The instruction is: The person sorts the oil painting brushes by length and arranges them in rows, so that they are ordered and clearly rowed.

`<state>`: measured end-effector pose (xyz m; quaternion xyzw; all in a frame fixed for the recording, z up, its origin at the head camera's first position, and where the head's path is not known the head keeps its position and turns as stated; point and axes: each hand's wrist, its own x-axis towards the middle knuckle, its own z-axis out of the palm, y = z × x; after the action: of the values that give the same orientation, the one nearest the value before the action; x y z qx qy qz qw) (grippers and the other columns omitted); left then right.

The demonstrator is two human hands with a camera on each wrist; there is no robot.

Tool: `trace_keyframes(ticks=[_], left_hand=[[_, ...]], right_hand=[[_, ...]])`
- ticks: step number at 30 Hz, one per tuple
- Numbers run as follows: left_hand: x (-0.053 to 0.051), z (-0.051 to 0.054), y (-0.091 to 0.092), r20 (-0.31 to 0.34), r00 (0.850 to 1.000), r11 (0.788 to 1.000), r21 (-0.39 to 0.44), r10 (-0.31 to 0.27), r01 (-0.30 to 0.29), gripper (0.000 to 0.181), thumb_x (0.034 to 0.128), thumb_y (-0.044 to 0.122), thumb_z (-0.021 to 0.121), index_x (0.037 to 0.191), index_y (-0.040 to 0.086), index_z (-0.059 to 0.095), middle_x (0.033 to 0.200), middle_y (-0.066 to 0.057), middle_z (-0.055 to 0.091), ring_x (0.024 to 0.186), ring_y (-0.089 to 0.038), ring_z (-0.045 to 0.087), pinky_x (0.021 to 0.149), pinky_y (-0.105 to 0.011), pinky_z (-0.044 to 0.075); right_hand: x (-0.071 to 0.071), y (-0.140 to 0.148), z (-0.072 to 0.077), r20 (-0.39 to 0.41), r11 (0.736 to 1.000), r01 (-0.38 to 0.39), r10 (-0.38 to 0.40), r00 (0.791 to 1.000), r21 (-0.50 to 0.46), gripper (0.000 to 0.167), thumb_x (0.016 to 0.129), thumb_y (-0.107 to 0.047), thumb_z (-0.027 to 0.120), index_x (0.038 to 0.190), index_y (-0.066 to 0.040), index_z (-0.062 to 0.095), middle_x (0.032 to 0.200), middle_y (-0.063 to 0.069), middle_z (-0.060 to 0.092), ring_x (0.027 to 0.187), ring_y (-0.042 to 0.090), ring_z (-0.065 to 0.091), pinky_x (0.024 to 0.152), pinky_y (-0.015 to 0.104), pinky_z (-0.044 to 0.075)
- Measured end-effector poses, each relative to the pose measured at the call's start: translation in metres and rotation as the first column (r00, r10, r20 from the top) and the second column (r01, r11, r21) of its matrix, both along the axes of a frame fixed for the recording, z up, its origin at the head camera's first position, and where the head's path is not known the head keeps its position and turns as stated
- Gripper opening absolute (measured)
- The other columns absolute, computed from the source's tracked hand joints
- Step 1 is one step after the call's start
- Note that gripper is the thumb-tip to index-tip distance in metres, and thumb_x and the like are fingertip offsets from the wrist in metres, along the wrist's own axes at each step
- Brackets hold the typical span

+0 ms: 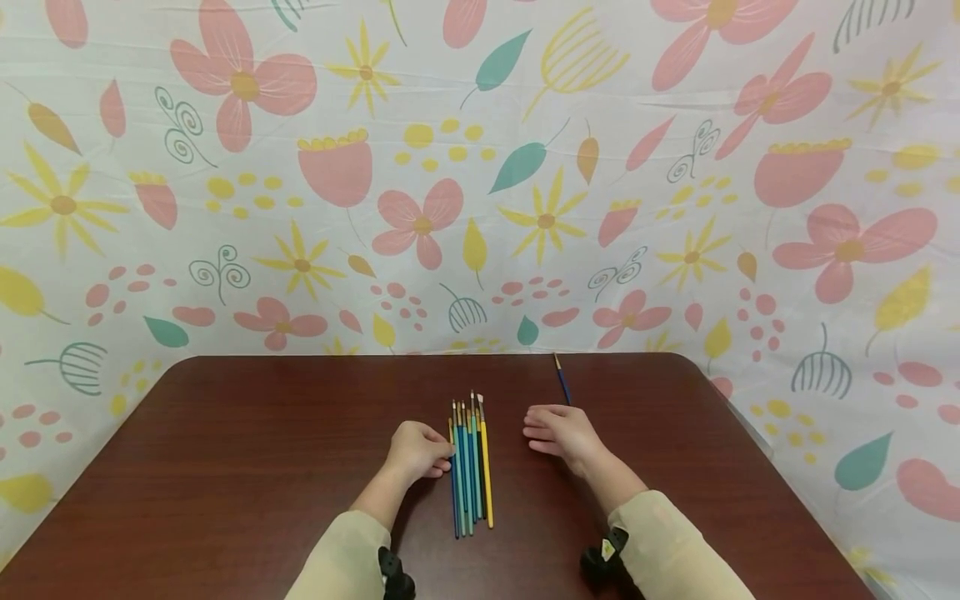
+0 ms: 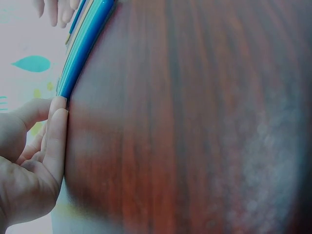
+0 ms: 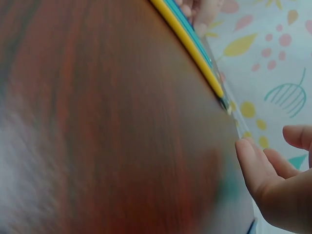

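Note:
Several paintbrushes (image 1: 470,467) lie side by side on the table, bristles toward the back, with blue, teal and dark handles and a yellow one (image 1: 487,483) at the right edge. My left hand (image 1: 416,450) is at the row's left side, thumb and fingertips pinching the outermost dark blue paintbrush (image 1: 454,500). In the left wrist view, blue handles (image 2: 90,44) run up from those fingertips. To the right of the row, my right hand (image 1: 562,433) holds nothing visible, its fingers loosely extended. Just beyond it lies a single blue paintbrush (image 1: 562,382), its lower end hidden by the hand.
The dark reddish-brown table (image 1: 225,467) ends at the back against a white curtain (image 1: 480,275) printed with flowers and leaves. Black straps (image 1: 600,562) sit at both sleeve cuffs. The lone paintbrush's tip reaches the table's back edge.

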<state>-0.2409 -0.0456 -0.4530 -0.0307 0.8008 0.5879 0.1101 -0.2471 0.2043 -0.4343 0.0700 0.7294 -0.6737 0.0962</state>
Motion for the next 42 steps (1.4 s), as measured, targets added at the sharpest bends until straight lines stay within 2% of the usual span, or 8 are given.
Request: trace_keyframes(ticks=[6,14,20,31,37,42], left_hand=[[0.0,0.001,0.001,-0.001,1.0,1.0,-0.002,0.0,0.0,0.015,0.0818,0.008,0.071,0.088,-0.005,0.068,0.067,-0.01,0.069,0.05,-0.009,0.063,0.051,-0.027,0.057],[0.002,0.003,0.0,-0.003,1.0,1.0,-0.023,0.006,-0.006,0.015,0.0824,0.008,0.071,0.088,-0.005,0.068,0.067,-0.01,0.068,0.05,-0.009,0.063,0.052,-0.028,0.057],[0.002,0.001,0.0,-0.007,1.0,1.0,-0.021,0.003,-0.003,0.014,0.0824,0.008,0.071,0.088,-0.004,0.069,0.065,-0.009,0.068,0.05,-0.009,0.063,0.051,-0.027,0.057],[0.002,0.002,0.002,-0.008,1.0,1.0,-0.027,0.008,-0.008,0.014,0.0826,0.008,0.071,0.088,-0.004,0.069,0.066,-0.009,0.068,0.05,-0.009,0.063,0.052,-0.028,0.057],[0.001,0.0,0.003,-0.003,1.0,1.0,-0.024,0.003,-0.003,0.014,0.0825,0.009,0.071,0.088,-0.004,0.069,0.066,-0.01,0.069,0.051,-0.01,0.064,0.052,-0.028,0.058],[0.0,0.001,0.002,-0.005,1.0,1.0,-0.026,0.012,-0.012,0.014,0.0824,0.009,0.071,0.087,-0.004,0.068,0.066,-0.01,0.069,0.051,-0.01,0.064,0.051,-0.028,0.057]], right_hand=[[0.007,-0.009,-0.002,0.02,0.998,-0.056,0.057,0.998,-0.033,0.049,0.096,-0.023,0.055,0.134,0.006,0.046,0.128,0.027,0.055,0.105,0.027,0.065,0.084,0.038,0.057],[0.015,-0.02,-0.003,0.032,0.984,-0.148,0.152,0.988,-0.097,0.059,0.095,-0.03,0.055,0.139,0.005,0.038,0.135,0.029,0.049,0.116,0.034,0.059,0.089,0.04,0.055],[0.021,-0.028,-0.003,0.049,0.98,-0.166,0.172,0.984,-0.112,0.06,0.096,-0.03,0.053,0.141,0.005,0.035,0.136,0.03,0.047,0.119,0.037,0.056,0.09,0.042,0.054],[0.024,-0.035,-0.008,0.066,0.972,-0.197,0.207,0.976,-0.126,0.063,0.096,-0.034,0.053,0.142,0.005,0.033,0.135,0.028,0.049,0.116,0.032,0.059,0.091,0.041,0.054],[0.024,-0.038,-0.009,0.053,0.972,-0.202,0.209,0.976,-0.12,0.057,0.098,-0.028,0.05,0.141,0.006,0.034,0.134,0.029,0.049,0.118,0.034,0.057,0.091,0.042,0.054],[0.021,-0.042,-0.01,0.039,0.976,-0.189,0.194,0.98,-0.105,0.052,0.097,-0.02,0.051,0.139,0.007,0.038,0.13,0.028,0.053,0.11,0.029,0.062,0.088,0.04,0.055]])
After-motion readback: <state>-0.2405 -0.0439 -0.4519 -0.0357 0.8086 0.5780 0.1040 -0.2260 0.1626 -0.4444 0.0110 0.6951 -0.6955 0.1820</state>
